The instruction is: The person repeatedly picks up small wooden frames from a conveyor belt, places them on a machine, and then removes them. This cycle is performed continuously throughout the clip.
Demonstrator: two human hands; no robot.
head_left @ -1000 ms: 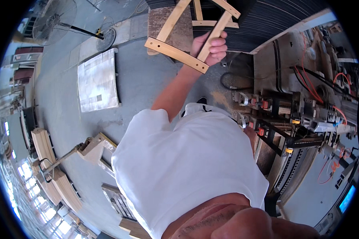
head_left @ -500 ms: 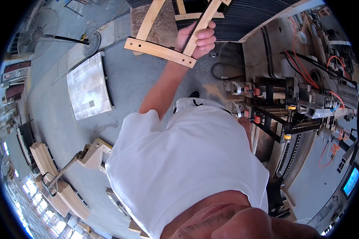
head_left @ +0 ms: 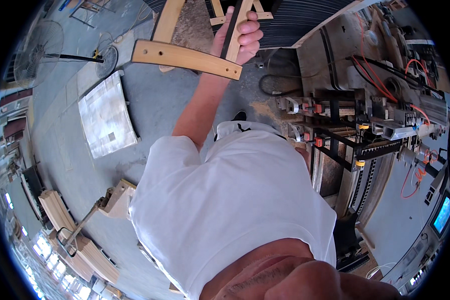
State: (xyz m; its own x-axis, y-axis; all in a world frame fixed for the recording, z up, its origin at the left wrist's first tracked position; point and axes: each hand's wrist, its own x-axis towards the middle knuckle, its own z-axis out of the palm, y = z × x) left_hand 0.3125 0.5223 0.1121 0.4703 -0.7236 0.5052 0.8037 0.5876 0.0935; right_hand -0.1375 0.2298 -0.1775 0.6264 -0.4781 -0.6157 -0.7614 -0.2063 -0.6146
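Observation:
Out in front, at the top of the view, my left hand (head_left: 245,36) is closed round one upright bar of a pale wooden frame (head_left: 185,57). Two bars of this frame meet a slightly curved crosspiece with drilled holes and dark edges; its upper end runs out of the picture. Fingers wrap the bar just above the crosspiece. My right hand (head_left: 303,152) is low at my right side, beside the clamping machine (head_left: 335,125). Shirt and machine hide most of it, so its fingers do not show.
A black ribbed surface (head_left: 305,22) with another wooden frame (head_left: 241,19) lies beyond the held one. To the left stand a fan (head_left: 39,50), a pale flat panel (head_left: 107,115) on the floor, a pallet jack (head_left: 116,199) and stacked boards (head_left: 92,255). A lit screen (head_left: 442,216) is far right.
My left hand has shifted a little left and up with the wooden frame, and the crosspiece has turned and looks larger. Less of my right hand shows beside my shirt.

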